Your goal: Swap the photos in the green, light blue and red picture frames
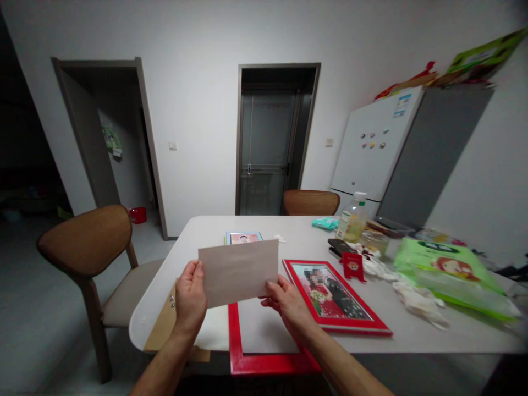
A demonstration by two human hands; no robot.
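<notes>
Our left hand [192, 297] and right hand [289, 302] grasp a plain sheet [239, 274], fingers [273, 288] at opposite edges. Beneath, we see a red frame [264, 364] on the bench [297, 228].

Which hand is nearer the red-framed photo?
Right. The right hand, holding the paper by its lower right corner, appears beside the red-framed photo; the left hand, at the paper's left edge, is farther.

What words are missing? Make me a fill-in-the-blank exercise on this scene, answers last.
1. The left hand grips the pale paper sheet at its ____ edge.
2. The picture frame around the couple's photo is coloured ____.
3. The plastic bottle wears a cap coloured ____.

Missing words: left; red; white.
</notes>
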